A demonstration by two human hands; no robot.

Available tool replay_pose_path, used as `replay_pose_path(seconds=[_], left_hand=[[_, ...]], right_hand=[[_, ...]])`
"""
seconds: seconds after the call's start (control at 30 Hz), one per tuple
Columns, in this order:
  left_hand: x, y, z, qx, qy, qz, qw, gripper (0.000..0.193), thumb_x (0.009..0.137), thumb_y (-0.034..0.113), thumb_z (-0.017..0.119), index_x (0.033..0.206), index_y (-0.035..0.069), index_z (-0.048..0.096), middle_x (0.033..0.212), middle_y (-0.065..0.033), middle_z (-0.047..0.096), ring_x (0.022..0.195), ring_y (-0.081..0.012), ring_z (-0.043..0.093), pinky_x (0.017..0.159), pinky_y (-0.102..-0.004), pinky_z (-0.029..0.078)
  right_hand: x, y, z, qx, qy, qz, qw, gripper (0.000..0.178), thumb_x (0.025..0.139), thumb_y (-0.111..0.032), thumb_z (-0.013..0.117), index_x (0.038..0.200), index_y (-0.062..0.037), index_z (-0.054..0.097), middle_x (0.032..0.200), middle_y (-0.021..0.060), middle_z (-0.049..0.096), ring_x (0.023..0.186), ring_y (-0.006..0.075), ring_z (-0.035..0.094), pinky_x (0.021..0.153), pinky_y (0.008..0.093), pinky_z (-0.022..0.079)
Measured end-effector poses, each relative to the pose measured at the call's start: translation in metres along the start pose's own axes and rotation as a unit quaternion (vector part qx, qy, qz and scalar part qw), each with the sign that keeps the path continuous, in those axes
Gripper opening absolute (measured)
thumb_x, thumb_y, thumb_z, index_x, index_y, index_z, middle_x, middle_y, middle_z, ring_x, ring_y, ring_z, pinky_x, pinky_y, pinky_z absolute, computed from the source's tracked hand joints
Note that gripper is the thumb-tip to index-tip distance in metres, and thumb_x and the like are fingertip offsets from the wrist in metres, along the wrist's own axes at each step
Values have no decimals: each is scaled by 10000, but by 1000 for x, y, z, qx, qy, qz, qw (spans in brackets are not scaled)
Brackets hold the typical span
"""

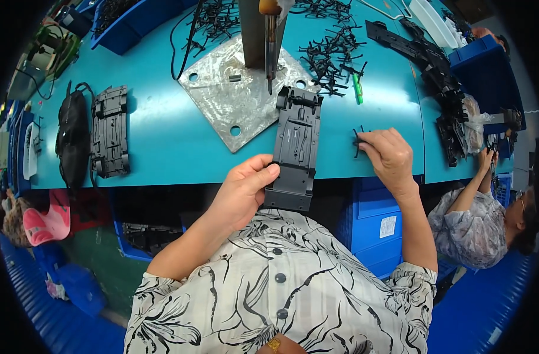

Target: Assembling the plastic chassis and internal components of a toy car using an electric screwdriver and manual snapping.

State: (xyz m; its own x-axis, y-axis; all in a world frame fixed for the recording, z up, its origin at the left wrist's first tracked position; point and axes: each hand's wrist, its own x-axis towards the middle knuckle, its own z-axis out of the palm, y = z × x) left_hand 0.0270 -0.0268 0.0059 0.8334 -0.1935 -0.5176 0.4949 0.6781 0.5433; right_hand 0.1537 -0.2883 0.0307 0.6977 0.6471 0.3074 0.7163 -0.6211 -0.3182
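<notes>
My left hand [246,190] grips the lower left edge of a long black plastic chassis plate [297,138], thumb on top. The chassis plate stands nearly upright in the picture, its far end over the corner of a metal base plate [222,88]. To the right, my right hand [390,156] pinches a small thin black plastic part [357,141] between thumb and fingertips, just above the teal table [393,112]. A soldering iron [270,53] hangs tip down from a metal post [253,35], above the base plate and close to the chassis plate's far end.
Heaps of small black parts [331,56] lie at the back, with a green pen [357,88] beside them. Another black chassis [110,131] and a black pouch [73,135] rest at left. Blue bins [488,74] stand around; a co-worker [476,218] sits at right.
</notes>
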Motion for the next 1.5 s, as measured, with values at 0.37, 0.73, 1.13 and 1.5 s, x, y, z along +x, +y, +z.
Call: replay_pose_path(seconds=[0.37, 0.73, 1.13, 1.5], left_hand=[[12, -8, -1, 23, 35, 11, 999, 169, 929, 114, 549, 1073, 30, 532, 1007, -70, 636, 901, -126, 632, 809, -290, 534], [11, -9, 0, 27, 32, 24, 999, 181, 922, 184, 587, 1063, 79, 545, 868, 37, 606, 712, 11, 509, 512, -153, 323], [8, -9, 11, 39, 50, 45, 997, 75, 877, 109, 631, 877, 81, 561, 741, 49, 548, 658, 1, 461, 537, -165, 346], [4, -19, 21, 166, 15, 200, 966, 62, 864, 6, 609, 907, 26, 568, 859, 33, 506, 731, -18, 444, 645, -180, 380]], right_hand=[[9, -81, 34, 120, 86, -123, 981, 257, 632, -43, 786, 874, -54, 699, 741, 38, 626, 583, 178, 522, 520, 294, 377], [6, -95, 53, 118, 119, -95, 981, 217, 642, -73, 762, 840, -58, 676, 700, 11, 599, 565, 169, 498, 510, 296, 367], [-11, -102, 54, 174, 96, -74, 977, 260, 639, -26, 775, 886, -39, 694, 763, 47, 625, 577, 183, 507, 506, 286, 380], [-48, -100, 53, 271, 216, 71, 935, 238, 717, 50, 739, 924, 12, 629, 996, 150, 597, 810, 189, 588, 631, 250, 480]])
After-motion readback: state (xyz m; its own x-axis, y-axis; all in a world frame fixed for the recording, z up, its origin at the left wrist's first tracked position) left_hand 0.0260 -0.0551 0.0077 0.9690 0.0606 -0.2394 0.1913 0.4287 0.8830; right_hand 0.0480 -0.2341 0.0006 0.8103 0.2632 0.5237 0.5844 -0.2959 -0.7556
